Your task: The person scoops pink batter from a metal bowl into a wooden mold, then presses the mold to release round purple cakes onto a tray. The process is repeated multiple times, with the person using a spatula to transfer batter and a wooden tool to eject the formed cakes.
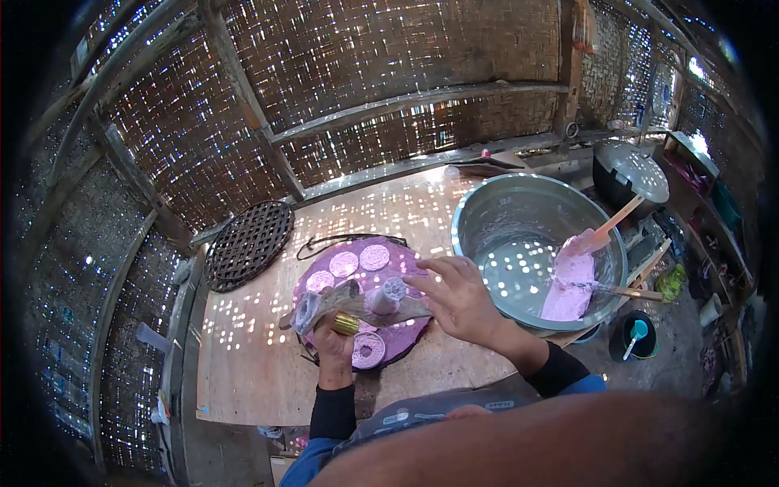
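My left hand [333, 341] is closed round a worn wooden press [333, 304] with a short gold-coloured cylinder [346, 324] by the fingers. Clear plastic seems to cover part of the press near its left end. A pale pink cylinder [385, 299] stands beside the wood, its top rough. My right hand [464, 302] is open, fingers spread, just over the right end of the wood; I cannot tell if it touches. Below lies a round tray covered in purple [402, 337], bearing several pink noodle-like discs [374, 258]. One disc with a ring shape [368, 350] lies nearest me.
A large grey-green basin [487, 304] at right holds pink dough [568, 292] and a pink spatula [598, 238]. A dark woven rack [250, 243] lies on the wooden table [243, 357] at left. Beyond the basin are a lidded pot [629, 174] and a black bucket [623, 345].
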{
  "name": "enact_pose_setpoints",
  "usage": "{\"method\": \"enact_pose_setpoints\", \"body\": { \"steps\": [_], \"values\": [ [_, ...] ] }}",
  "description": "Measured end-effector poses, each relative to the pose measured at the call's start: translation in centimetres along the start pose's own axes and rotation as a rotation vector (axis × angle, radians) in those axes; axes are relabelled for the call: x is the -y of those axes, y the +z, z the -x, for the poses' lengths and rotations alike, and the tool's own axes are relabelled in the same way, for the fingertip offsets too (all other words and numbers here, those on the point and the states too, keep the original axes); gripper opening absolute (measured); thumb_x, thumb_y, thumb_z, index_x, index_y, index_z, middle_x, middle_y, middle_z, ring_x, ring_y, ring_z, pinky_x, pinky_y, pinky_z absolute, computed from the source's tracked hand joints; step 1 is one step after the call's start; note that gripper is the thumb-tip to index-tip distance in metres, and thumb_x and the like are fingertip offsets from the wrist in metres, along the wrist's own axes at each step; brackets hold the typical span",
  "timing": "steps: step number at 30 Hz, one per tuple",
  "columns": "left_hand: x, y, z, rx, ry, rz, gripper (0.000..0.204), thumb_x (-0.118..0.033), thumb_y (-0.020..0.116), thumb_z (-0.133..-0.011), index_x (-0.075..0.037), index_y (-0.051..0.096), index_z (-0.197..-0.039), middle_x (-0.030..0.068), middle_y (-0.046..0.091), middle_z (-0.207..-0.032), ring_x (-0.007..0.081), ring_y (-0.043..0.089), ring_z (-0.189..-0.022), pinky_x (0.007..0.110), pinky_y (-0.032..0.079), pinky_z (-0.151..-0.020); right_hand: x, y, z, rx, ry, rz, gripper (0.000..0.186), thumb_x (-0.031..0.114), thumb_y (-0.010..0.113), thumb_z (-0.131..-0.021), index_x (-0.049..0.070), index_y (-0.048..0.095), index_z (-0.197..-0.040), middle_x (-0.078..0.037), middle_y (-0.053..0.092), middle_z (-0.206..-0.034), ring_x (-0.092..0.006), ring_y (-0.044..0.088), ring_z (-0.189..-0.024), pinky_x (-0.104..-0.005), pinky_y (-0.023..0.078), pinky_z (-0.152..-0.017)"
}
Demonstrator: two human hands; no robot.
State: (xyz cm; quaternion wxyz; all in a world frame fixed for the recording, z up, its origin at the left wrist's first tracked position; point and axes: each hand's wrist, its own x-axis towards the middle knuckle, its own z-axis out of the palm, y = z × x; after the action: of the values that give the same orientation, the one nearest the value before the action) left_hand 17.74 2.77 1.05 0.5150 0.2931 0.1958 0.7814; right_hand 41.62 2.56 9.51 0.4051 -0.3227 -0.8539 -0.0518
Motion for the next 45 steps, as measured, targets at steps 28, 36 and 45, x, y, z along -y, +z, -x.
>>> {"method": "enact_pose_setpoints", "body": {
  "steps": [28, 36, 45],
  "values": [
    [-2.3, 9.6, -5.5, -0.057, 0.934, -1.070, 0.020, -0.005, 0.058, -0.079, -0.002, 0.058, -0.099, 0.0069, 0.060, -0.093, 0.0162, 0.058, -0.077, 0.029, 0.047, -0.068, -10.4, -16.9, 7.6, 0.551, 0.564, 0.621, 0.021, 0.021, 0.059, -0.075, 0.009, 0.065, -0.090, -0.012, 0.061, -0.097, -0.0283, 0.055, -0.099, -0.0424, 0.043, -0.082],
    [11.7, 14.4, -6.8, 0.403, 0.746, -1.125, 0.029, 0.000, 0.063, -0.073, 0.000, 0.056, -0.101, 0.0126, 0.058, -0.104, 0.0211, 0.057, -0.087, 0.033, 0.044, -0.081, -12.7, -19.5, 13.6, 0.972, 0.544, 0.876, 0.013, 0.018, 0.059, -0.068, 0.006, 0.063, -0.073, -0.014, 0.057, -0.089, -0.0293, 0.060, -0.077, -0.0390, 0.048, -0.072],
    [18.0, 17.1, -3.3, 0.559, 0.493, -0.832, 0.040, -0.005, 0.068, -0.070, -0.002, 0.053, -0.107, 0.0130, 0.056, -0.106, 0.0234, 0.053, -0.097, 0.036, 0.040, -0.087, -15.0, -18.7, 11.4, 1.052, 0.424, 0.727, 0.015, 0.013, 0.055, -0.073, 0.009, 0.060, -0.086, -0.008, 0.060, -0.067, -0.0274, 0.062, -0.061, -0.0409, 0.048, -0.053]
  ]
}}
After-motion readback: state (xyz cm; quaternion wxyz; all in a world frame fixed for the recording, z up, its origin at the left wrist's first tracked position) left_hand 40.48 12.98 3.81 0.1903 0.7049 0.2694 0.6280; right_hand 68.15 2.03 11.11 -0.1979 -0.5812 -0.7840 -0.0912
